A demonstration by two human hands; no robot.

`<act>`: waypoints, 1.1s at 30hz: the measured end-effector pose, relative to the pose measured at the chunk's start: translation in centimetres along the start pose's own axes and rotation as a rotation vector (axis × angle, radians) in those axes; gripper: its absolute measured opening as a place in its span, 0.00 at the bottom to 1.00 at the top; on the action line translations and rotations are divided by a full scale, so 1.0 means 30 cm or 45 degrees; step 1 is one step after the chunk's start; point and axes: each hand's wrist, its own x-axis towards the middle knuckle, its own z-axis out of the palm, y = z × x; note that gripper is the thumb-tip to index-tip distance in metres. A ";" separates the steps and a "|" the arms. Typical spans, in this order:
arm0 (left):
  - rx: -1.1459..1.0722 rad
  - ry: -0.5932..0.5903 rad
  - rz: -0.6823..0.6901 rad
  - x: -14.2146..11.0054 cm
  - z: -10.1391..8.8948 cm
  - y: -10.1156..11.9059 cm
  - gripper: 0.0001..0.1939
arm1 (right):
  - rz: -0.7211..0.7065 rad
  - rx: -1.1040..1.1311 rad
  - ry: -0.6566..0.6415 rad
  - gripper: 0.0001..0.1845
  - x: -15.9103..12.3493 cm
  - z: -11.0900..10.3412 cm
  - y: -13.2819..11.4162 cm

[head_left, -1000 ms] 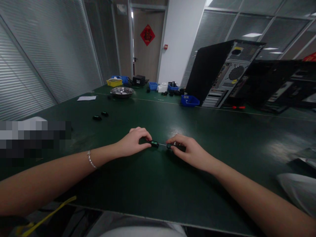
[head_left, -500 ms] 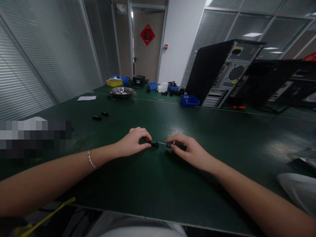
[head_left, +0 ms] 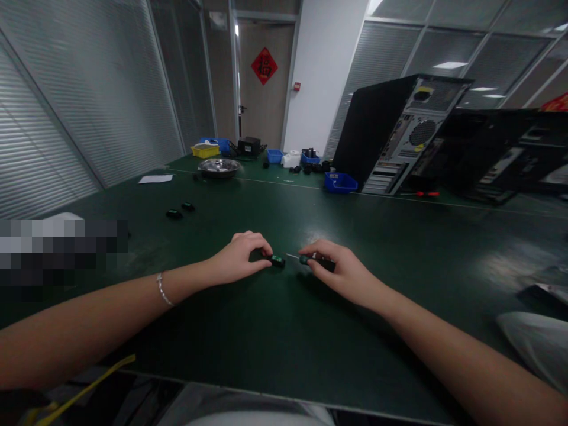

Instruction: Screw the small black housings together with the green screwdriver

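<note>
My left hand (head_left: 239, 257) is closed on a small black part with a green end (head_left: 276, 260), pressing it to the green table mat (head_left: 275, 331). My right hand (head_left: 339, 269) grips a small screwdriver (head_left: 306, 259) with a dark handle and a thin metal shaft. The shaft tip points left toward the black part and sits just off it, with a small gap between them. A bracelet is on my left wrist.
Two small black parts (head_left: 180, 210) lie at the left. Farther back are a metal bowl (head_left: 219, 167), a paper sheet (head_left: 155, 178), blue bins (head_left: 339, 182) and a yellow bin (head_left: 205, 150). Open computer cases (head_left: 399, 133) stand at the right, with a red screwdriver (head_left: 426, 193) beside them.
The screwdriver tip has drawn back slightly to the right from the black part, opening a small gap. My left hand stays in place.
</note>
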 end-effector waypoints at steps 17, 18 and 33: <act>0.001 0.002 0.010 -0.001 0.002 -0.007 0.07 | -0.046 -0.063 -0.068 0.14 -0.004 0.007 0.003; 0.000 0.004 0.011 -0.001 0.003 -0.009 0.07 | -0.046 -0.064 -0.064 0.14 -0.004 0.008 0.002; 0.006 -0.005 0.009 -0.001 0.001 -0.007 0.07 | -0.114 -0.040 0.077 0.14 -0.004 0.010 -0.017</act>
